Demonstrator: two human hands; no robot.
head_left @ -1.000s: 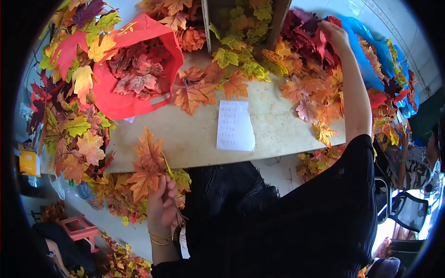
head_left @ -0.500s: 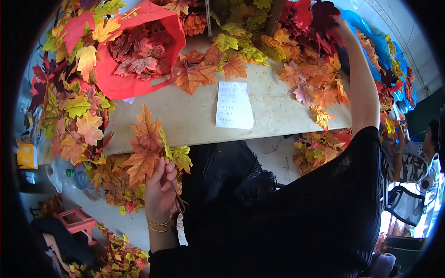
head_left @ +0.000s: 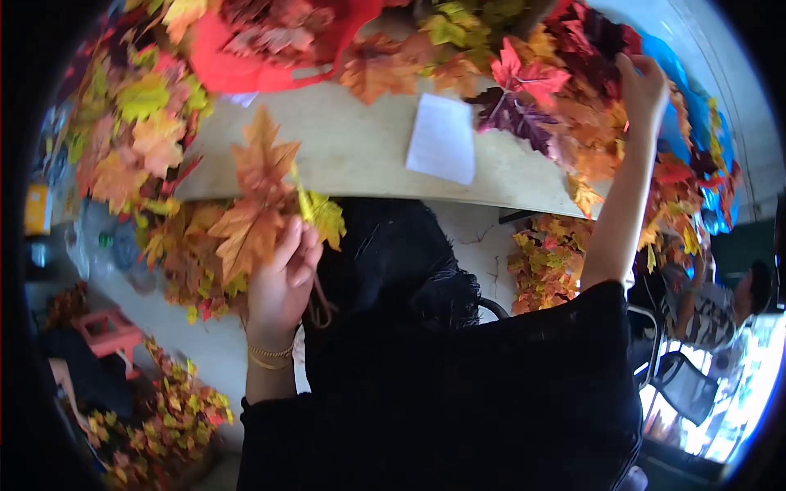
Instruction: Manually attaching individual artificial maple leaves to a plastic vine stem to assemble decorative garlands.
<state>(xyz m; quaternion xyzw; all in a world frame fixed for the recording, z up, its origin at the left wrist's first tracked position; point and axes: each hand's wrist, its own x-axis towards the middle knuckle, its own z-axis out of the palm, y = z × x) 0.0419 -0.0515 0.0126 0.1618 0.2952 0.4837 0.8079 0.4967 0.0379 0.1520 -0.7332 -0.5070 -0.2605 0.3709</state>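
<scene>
My left hand is closed at the near edge of the table. Between its thumb and fingers it pinches a small bunch of artificial maple leaves, orange-brown with a yellow-green one beside them. A thin brownish stem or cord hangs below that hand. My right hand reaches to the far right, over a heap of dark red artificial leaves. Its fingers are curled together against the leaves, and what they hold is hard to make out. A bright red leaf and a dark purple leaf lie left of it.
A red bag of dusky red leaves stands at the back left. White paper lies on the table. Leaf heaps crowd both sides, with blue plastic at right. A pink stool and another person are farther off.
The view has shifted, so the table sits higher. Red and dark purple leaves now lie spread near the paper's right side. My left hand keeps its bunch; my right hand remains at the right-hand heap.
</scene>
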